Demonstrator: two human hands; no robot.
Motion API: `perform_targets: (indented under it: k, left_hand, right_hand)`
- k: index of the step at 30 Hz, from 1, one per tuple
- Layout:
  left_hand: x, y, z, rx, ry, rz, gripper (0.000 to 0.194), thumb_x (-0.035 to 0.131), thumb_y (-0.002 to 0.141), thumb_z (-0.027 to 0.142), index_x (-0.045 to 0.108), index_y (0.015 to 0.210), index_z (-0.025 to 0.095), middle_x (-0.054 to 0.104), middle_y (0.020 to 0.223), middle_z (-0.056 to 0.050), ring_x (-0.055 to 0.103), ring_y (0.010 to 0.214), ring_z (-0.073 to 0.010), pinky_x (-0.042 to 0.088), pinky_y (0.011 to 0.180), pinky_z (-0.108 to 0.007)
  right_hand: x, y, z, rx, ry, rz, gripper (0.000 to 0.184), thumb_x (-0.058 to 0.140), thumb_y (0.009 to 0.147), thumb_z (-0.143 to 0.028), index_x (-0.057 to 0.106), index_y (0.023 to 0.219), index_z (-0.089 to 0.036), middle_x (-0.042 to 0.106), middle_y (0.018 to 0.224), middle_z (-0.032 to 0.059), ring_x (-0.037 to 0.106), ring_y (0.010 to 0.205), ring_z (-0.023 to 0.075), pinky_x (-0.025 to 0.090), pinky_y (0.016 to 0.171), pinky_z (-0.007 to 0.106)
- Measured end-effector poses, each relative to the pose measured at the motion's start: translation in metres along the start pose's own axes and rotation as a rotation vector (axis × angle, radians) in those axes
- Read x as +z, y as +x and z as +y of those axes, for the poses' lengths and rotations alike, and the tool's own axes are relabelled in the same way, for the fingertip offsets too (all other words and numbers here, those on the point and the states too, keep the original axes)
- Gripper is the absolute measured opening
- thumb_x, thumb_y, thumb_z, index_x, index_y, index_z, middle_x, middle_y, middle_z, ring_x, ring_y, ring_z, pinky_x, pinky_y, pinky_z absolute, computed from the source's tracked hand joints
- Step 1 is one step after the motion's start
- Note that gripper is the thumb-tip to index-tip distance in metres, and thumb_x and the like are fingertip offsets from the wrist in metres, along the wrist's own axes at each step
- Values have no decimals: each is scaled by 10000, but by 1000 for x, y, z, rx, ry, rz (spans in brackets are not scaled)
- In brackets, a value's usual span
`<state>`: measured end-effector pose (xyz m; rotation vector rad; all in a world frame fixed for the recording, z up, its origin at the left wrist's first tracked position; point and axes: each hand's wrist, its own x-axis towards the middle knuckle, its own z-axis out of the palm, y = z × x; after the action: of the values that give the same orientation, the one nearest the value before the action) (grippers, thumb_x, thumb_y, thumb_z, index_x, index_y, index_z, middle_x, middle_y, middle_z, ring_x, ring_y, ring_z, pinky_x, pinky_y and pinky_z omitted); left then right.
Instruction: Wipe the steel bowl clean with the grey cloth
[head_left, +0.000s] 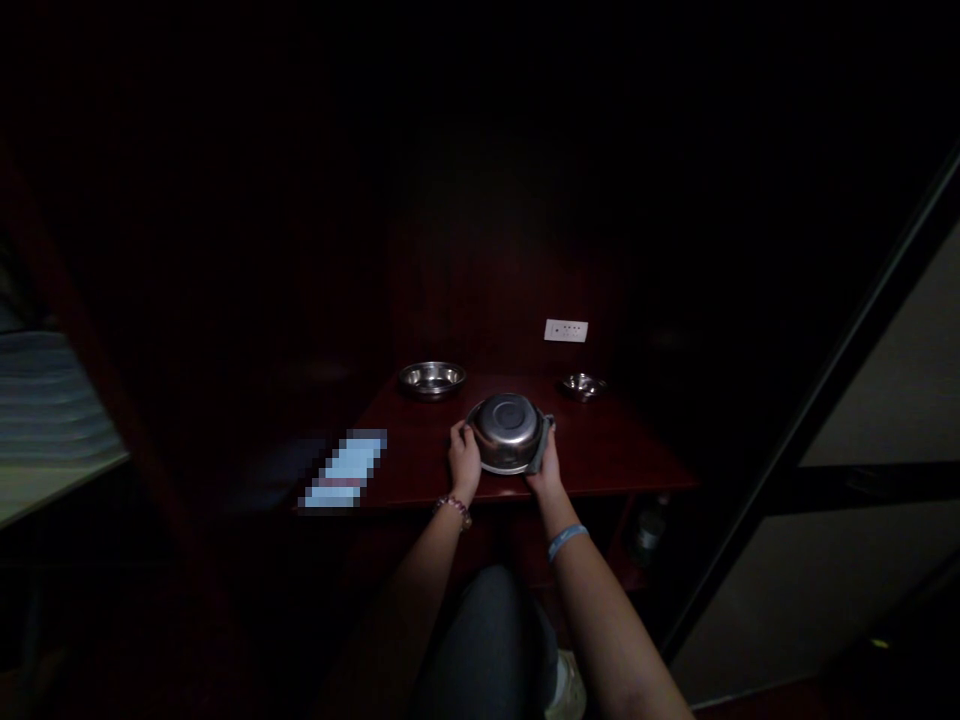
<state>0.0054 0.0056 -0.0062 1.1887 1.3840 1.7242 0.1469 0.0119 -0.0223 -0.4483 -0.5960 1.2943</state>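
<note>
Between my two hands is a shiny metal bowl (510,425), turned upside down so its round base faces up, above the front part of a dark red shelf (420,470). My left hand (465,460) is closed on the bowl's left rim. On the right side, my right hand (548,462) grips the rim with a dark grey cloth (539,450) between hand and metal. Whether the bowl touches the shelf I cannot tell. Farther back stand a wider metal bowl (432,378) on the left and a small metal bowl (583,387) on the right.
A white wall socket (566,331) sits on the back panel. Left of my hands is a pixelated bright patch (345,470). Pale stacked items (45,400) are at the far left. Below the shelf on the right stands a bottle (649,530). Much of the surroundings is dark.
</note>
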Motion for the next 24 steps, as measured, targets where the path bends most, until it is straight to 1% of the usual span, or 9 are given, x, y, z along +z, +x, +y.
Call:
perform_targets:
  k: [3,5,10,16,21,24]
  left_hand:
    - [1,-1,1,35,-47,-11,292,455,1023,259,650,1230,196,738,1265,-129,693,1160,-236,494,1076,-387]
    - [1,-1,2,55,-81,-12,307,451,1017,237,657,1239,188,728,1299,-132,683,1191,-232,476,1106,-386]
    - [3,2,1,84,-154,20,325,453,1002,220,675,1227,147,707,1342,-165,657,1256,-239,445,1151,-384]
    - [4,6,-7,89,-193,25,315,483,989,239,705,1201,169,723,1318,-147,670,1237,-239,453,1148,-393]
    - [4,8,-8,85,-223,39,318,492,969,233,725,1172,157,737,1287,-154,683,1216,-240,463,1138,-399]
    - [4,9,-7,92,-258,44,326,500,951,240,738,1154,150,745,1273,-157,690,1206,-245,473,1129,-406]
  right_hand:
    - [0,0,0,0,-1,0,567,356,1001,-637,714,1194,-242,771,1265,80,652,1323,234,437,1196,522]
    - [1,-1,-1,12,-7,5,573,342,1004,-634,721,1175,-240,778,1247,84,651,1324,233,446,1191,515]
    - [3,-2,-2,23,-14,6,507,376,1010,-588,746,1105,-254,807,1155,51,674,1288,201,449,1196,452]
    - [8,-5,-5,34,47,47,464,405,1012,-532,764,1044,-240,824,1087,37,713,1210,198,456,1190,436]
    - [10,-8,-7,31,47,0,429,450,985,-525,774,999,-244,828,1053,51,700,1238,211,480,1168,456]
    - [11,-9,-8,23,47,-7,416,458,978,-518,773,989,-246,828,1050,55,689,1258,214,482,1164,470]
